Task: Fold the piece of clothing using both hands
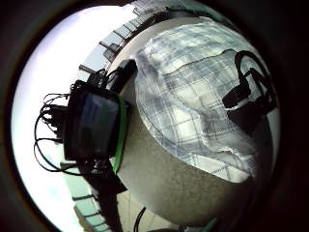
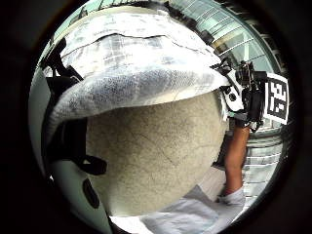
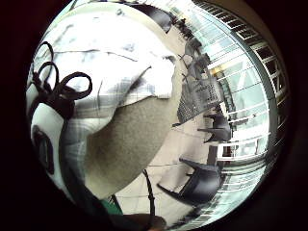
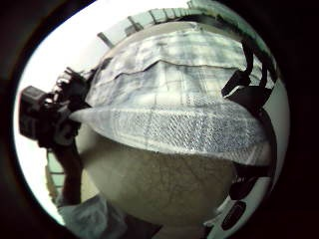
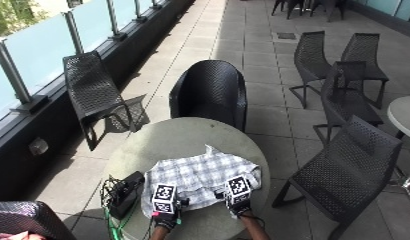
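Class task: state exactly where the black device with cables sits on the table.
In the outside view, the black device sits at the round table's left edge, beside the plaid cloth.

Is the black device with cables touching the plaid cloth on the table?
Apart. In the outside view, bare table shows between the black device and the plaid cloth.

Both forearms extended forward, side by side. Left hand [image 5: 166, 218] and right hand [image 5: 239, 206] level, well apart, each pinching the cloth edge [image 5: 204, 205] nearest the person.
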The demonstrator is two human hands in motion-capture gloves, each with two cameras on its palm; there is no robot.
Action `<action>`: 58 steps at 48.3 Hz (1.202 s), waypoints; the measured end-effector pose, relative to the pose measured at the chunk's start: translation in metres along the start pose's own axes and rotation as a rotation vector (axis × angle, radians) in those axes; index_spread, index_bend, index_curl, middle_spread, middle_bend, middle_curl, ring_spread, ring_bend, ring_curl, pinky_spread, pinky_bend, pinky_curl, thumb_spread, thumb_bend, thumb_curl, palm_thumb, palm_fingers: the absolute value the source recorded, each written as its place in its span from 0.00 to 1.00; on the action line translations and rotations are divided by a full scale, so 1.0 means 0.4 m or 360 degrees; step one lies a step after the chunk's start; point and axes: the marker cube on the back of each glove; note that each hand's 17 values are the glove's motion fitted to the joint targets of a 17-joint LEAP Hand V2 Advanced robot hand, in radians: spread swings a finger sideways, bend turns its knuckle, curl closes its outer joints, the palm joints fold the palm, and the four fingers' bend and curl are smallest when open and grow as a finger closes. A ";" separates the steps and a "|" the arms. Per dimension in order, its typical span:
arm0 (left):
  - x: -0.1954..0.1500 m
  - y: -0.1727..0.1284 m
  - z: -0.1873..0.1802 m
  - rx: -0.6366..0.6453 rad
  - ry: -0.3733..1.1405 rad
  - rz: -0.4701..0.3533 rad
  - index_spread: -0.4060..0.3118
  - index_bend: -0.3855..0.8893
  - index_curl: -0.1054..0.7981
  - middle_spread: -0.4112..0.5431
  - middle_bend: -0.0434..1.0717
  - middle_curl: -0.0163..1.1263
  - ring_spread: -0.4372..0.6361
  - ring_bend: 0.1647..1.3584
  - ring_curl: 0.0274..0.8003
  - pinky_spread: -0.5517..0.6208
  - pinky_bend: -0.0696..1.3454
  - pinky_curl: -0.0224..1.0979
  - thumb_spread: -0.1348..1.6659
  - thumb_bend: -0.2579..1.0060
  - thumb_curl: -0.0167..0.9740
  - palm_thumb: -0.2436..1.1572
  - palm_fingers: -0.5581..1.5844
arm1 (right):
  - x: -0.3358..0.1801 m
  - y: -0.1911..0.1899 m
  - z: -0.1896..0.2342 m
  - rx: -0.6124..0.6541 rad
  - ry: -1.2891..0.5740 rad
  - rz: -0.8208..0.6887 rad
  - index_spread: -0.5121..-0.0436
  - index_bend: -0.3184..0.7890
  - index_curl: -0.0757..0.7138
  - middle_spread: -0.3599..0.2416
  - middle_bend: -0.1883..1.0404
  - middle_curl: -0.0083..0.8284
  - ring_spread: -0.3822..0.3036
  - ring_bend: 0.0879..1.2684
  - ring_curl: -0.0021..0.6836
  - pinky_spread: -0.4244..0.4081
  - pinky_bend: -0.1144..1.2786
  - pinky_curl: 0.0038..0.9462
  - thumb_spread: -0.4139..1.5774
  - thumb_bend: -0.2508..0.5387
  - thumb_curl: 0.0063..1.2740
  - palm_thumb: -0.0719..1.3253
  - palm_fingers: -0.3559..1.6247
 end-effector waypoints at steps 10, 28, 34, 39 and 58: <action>-0.004 0.024 -0.224 -0.0486 0.0087 0.0058 0.17 0.41 0.54 0.10 0.38 0.43 0.11 0.35 0.42 0.24 0.38 0.33 0.82 0.31 0.41 0.68 0.85 | 0.017 -0.101 -0.239 -0.0709 -0.0243 -0.0257 0.40 0.39 0.51 0.16 0.51 0.55 0.15 0.50 0.61 0.18 0.50 0.33 0.84 0.56 0.22 0.66 0.86; -0.108 -0.296 -0.164 -0.0050 -0.0253 -0.0483 0.17 0.47 0.57 0.09 0.47 0.47 0.09 0.45 0.52 0.30 0.20 0.33 0.85 0.30 0.37 0.71 0.79 | -0.015 -0.369 -0.098 -0.0916 0.0072 0.0172 0.40 0.39 0.47 0.18 0.56 0.59 0.21 0.63 0.69 0.11 0.56 0.40 0.80 0.42 0.20 0.65 0.85; -0.121 -0.316 -0.098 -0.0062 -0.0124 -0.0466 0.16 0.46 0.60 0.09 0.49 0.48 0.11 0.41 0.52 0.34 0.16 0.32 0.86 0.29 0.36 0.71 0.80 | 0.006 -0.394 -0.066 -0.0659 0.0152 0.0213 0.40 0.42 0.49 0.19 0.60 0.61 0.21 0.62 0.69 0.12 0.52 0.40 0.82 0.39 0.19 0.64 0.85; -0.134 -0.329 -0.106 0.0155 -0.0004 -0.0450 0.18 0.44 0.60 0.09 0.51 0.49 0.11 0.39 0.51 0.36 0.16 0.32 0.86 0.29 0.35 0.72 0.79 | 0.051 -0.357 -0.103 -0.0502 0.0106 0.0330 0.39 0.44 0.51 0.19 0.62 0.62 0.20 0.59 0.68 0.14 0.48 0.38 0.81 0.32 0.18 0.61 0.83; -0.094 -0.244 -0.076 0.0163 0.0008 -0.0327 0.40 0.40 0.43 0.30 0.21 0.39 0.37 0.32 0.45 0.53 0.39 0.40 0.83 0.22 0.35 0.68 0.52 | 0.234 0.016 -0.138 -0.0574 -0.0498 0.1018 0.39 0.40 0.52 0.31 0.37 0.52 0.38 0.27 0.54 0.51 0.45 0.38 0.77 0.25 0.19 0.47 0.56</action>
